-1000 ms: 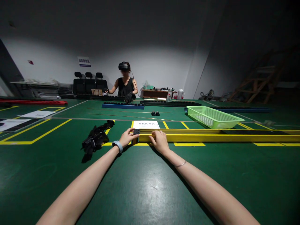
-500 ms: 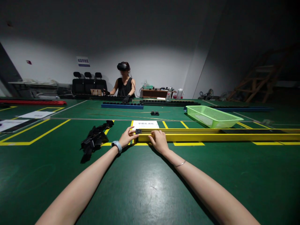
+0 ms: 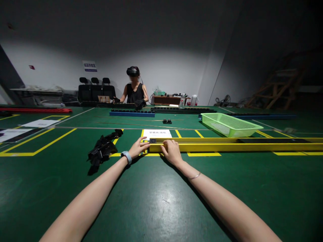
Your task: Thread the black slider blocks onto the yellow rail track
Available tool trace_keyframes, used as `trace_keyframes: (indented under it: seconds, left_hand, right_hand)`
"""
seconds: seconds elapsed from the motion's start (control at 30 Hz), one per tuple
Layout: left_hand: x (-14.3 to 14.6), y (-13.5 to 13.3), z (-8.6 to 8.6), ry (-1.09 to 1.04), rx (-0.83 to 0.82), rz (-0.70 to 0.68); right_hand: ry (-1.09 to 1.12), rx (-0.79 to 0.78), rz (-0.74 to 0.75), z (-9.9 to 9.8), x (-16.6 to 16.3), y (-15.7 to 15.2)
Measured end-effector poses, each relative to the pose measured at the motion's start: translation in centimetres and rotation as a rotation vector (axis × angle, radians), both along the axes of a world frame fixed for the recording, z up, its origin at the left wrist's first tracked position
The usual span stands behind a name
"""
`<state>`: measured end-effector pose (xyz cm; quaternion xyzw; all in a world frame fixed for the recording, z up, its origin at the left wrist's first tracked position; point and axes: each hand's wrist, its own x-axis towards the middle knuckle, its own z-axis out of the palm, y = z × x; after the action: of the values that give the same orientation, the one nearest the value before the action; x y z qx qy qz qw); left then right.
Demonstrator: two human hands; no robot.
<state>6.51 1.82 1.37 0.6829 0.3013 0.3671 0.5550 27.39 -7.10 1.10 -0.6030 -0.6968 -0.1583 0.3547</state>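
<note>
A long yellow rail lies across the green table and runs out of view to the right. Just inside its left end sits a small black block with a lighter mark on top. My left hand, a pale blue band at its wrist, has its fingers stretched out against the rail's left end and the block's outer side. Bent over the rail's near wall are the fingers of my right hand, which grips it close to that end. Its fingertips are partly hidden inside the channel.
Crumpled black plastic lies left of my hands. A light green basket stands behind the rail at right. Beyond the printed sheet are small black parts, thin rods and a blue rail. A co-worker in a headset is opposite.
The black block has slid right, from sticking out at the rail's left end to inside it. My left fingers followed it to the end. My right hand stays on the rail.
</note>
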Motion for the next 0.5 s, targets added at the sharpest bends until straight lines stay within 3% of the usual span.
trace_keyframes:
  seconds: [0.2, 0.5]
  left_hand:
    - [0.0, 0.0, 0.1, 0.025, 0.006, 0.022]
    - [-0.1, 0.5, -0.5, 0.025, 0.051, 0.011]
  right_hand:
    - [-0.014, 0.074, -0.042, 0.5, -0.5, -0.6]
    - [-0.069, 0.042, 0.088, 1.0, -1.1, -1.3]
